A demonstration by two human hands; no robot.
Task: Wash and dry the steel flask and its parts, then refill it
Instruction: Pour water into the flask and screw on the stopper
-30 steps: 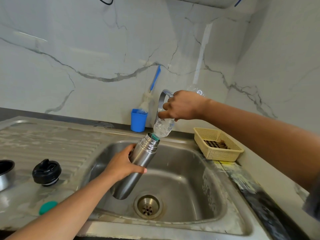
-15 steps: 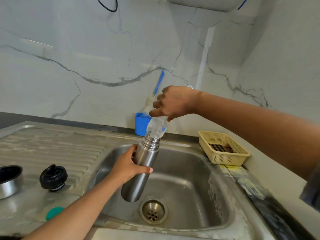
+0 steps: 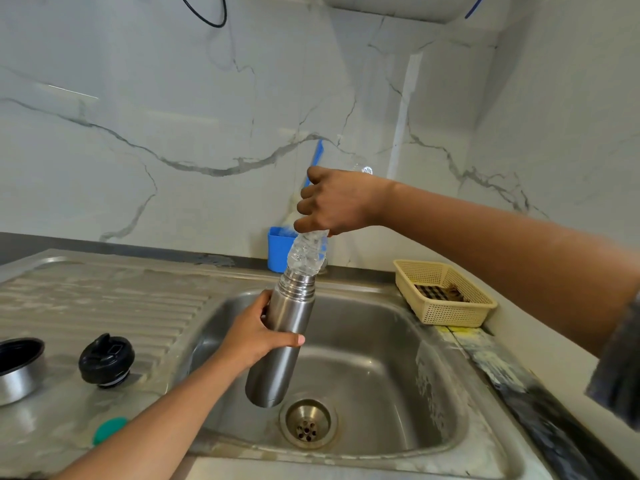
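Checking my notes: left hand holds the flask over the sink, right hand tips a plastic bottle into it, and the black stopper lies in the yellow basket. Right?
Not quite: the head view shows the black stopper on the draining board left of the sink, not in the basket. The rest stands.

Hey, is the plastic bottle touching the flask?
Touching. The head view shows the upturned bottle sitting in the mouth of the flask, with no gap.

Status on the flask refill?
Left hand grips steel flask over sink. Right hand holds plastic bottle upended into its mouth. Nothing blocking.
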